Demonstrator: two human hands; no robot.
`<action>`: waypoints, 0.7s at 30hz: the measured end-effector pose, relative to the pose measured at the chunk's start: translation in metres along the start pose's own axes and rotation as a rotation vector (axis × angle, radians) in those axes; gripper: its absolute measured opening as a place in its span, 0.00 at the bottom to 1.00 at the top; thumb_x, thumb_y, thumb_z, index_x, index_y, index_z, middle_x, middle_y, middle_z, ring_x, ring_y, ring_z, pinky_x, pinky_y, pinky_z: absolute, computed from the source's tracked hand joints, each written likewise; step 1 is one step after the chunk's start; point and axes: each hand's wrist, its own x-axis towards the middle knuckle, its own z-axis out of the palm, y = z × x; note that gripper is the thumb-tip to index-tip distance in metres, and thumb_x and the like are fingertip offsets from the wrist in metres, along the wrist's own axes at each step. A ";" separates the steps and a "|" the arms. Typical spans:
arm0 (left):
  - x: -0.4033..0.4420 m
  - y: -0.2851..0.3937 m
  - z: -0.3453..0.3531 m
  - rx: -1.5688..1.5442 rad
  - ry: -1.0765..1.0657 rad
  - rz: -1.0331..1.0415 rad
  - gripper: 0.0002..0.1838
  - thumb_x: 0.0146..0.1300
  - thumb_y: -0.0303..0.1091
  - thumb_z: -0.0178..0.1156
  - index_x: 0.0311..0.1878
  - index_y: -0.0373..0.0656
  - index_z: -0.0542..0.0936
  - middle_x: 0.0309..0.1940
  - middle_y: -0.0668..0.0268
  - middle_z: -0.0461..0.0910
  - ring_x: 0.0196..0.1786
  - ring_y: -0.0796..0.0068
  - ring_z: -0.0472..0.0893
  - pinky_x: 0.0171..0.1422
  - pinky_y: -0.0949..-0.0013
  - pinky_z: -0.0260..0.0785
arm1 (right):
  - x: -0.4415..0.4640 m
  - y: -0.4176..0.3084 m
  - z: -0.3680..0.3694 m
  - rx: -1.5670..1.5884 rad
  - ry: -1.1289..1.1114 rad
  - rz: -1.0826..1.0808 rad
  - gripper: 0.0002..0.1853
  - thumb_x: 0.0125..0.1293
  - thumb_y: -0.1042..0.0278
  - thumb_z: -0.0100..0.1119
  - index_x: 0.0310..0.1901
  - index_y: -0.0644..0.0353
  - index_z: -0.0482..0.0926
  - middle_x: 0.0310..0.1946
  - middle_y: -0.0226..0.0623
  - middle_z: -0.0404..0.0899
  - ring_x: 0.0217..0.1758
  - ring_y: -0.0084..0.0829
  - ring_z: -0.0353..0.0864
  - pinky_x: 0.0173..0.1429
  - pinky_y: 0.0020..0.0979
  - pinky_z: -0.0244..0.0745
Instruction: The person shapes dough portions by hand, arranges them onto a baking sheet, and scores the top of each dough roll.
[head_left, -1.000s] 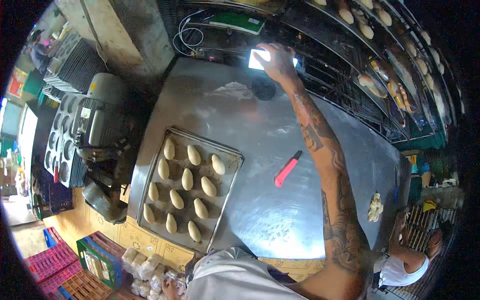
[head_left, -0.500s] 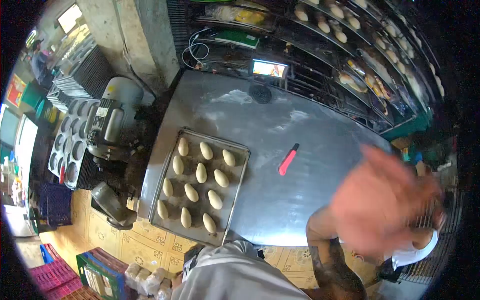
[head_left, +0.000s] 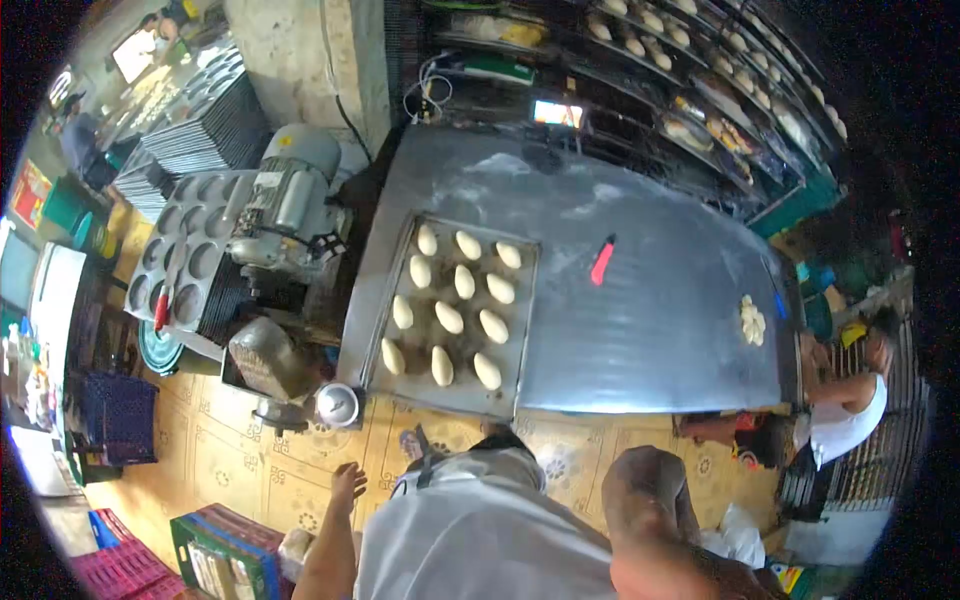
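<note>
My left hand (head_left: 348,484) hangs over the tiled floor at the lower left, fingers apart and holding nothing. My right arm (head_left: 650,490) is bent at the lower right, partly blurred; its hand cannot be made out. Ahead, a metal tray (head_left: 522,340) with several oval dough pieces (head_left: 449,318) lies on the left of the metal table (head_left: 640,345). To its right is a red-handled cutter (head_left: 603,262). Small dough lumps (head_left: 752,321) lie near the table's right end. A lit phone (head_left: 557,113) stands at the back edge.
A mixer (head_left: 285,200) and cupped baking pans (head_left: 190,235) stand left of the table. Racks with bread (head_left: 655,45) rise behind it. A co-worker in a white top (head_left: 845,420) is at the right. Crates (head_left: 225,550) sit at the lower left, and another person (head_left: 80,145) is farther back.
My right hand has left the phone, swept right as a blur, and is out of sight now. The view has shifted, and my left hand now shows clearly over the floor.
</note>
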 end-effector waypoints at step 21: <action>-0.079 0.063 0.209 -0.152 -0.254 0.298 0.21 0.78 0.44 0.60 0.68 0.46 0.75 0.51 0.62 0.83 0.50 0.70 0.83 0.52 0.63 0.76 | -0.327 0.096 -0.087 -0.114 -0.049 1.298 0.32 0.85 0.56 0.55 0.82 0.62 0.64 0.78 0.45 0.72 0.78 0.35 0.74 0.79 0.36 0.69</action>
